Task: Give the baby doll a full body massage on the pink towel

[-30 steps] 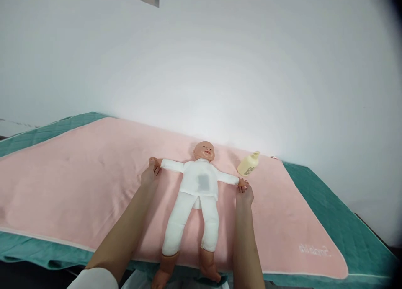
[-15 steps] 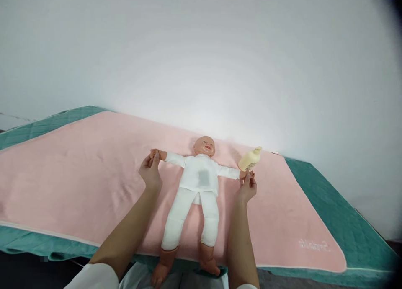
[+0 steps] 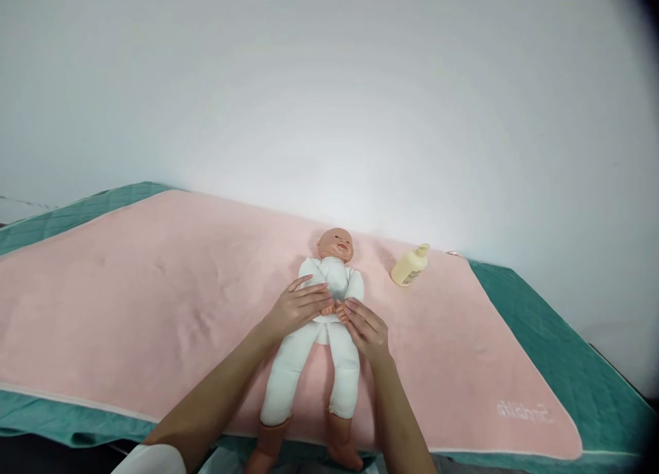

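A baby doll (image 3: 338, 275) in a white top and white trousers lies on its back, its arms folded in over its belly. My left hand (image 3: 298, 309) grips the doll's arm on the left side near the wrist, with long fingers laid across it and the thumb hidden. On the other side, my right hand (image 3: 368, 330) has its fingers closed on the doll's other hand. Both doll hands meet between my fingertips. The doll's bare feet hang at the near edge, by my lap.
A pink mat (image 3: 169, 288) lies beneath the doll, over a green quilted cover (image 3: 535, 323). A pale yellow pump bottle (image 3: 410, 265) stands right of the doll, tilted in view. Behind the bed rises a white wall (image 3: 329, 103).
Both my hands have moved inward, bringing the doll's arms from stretched out sideways to folded over its belly. The bottle stays in place.
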{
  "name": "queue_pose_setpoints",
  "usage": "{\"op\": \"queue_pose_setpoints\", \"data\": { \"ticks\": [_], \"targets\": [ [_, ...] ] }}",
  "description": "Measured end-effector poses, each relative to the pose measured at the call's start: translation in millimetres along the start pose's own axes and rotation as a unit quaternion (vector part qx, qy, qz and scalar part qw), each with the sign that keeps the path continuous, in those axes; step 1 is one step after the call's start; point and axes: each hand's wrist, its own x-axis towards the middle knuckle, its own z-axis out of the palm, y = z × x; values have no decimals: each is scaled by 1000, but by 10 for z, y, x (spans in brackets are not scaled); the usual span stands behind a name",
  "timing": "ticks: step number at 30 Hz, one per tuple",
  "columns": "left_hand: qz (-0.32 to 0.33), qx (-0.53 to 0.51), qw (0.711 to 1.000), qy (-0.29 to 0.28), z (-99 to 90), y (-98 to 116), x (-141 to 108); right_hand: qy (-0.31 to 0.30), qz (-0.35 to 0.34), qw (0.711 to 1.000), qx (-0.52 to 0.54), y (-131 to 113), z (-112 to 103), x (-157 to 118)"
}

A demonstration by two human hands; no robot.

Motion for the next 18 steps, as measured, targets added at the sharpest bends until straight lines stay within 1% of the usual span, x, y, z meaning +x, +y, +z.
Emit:
{"op": "queue_pose_setpoints", "data": {
  "ticks": [1,3,6,8,11,14,16,17,18],
  "targets": [
    [-9,-2,999,-31,-10,11,7,-17,-6,1000,-1,-6,-8,-1],
    [-21,0,998,-64,-18,30,14,-37,-14,999,-5,-16,-23,11],
    [-3,12,998,-60,7,24,-1,-50,-25,998,-9,-36,-41,53],
    [18,16,999,-41,38,1,-20,-44,-44,998,-11,-59,-48,85],
    [45,27,999,-13,76,-33,-45,-18,-69,997,-20,-94,-38,115],
    [96,80,992,33,83,-47,-58,22,-81,996,-36,-93,1,94],
    [136,114,980,86,72,-51,-67,79,-62,994,-41,-63,27,56],
    [145,120,975,118,63,-52,-75,121,-33,991,-43,-42,35,36],
    [142,117,970,159,55,-53,-84,168,10,985,-45,-19,36,20]
  ]
}}
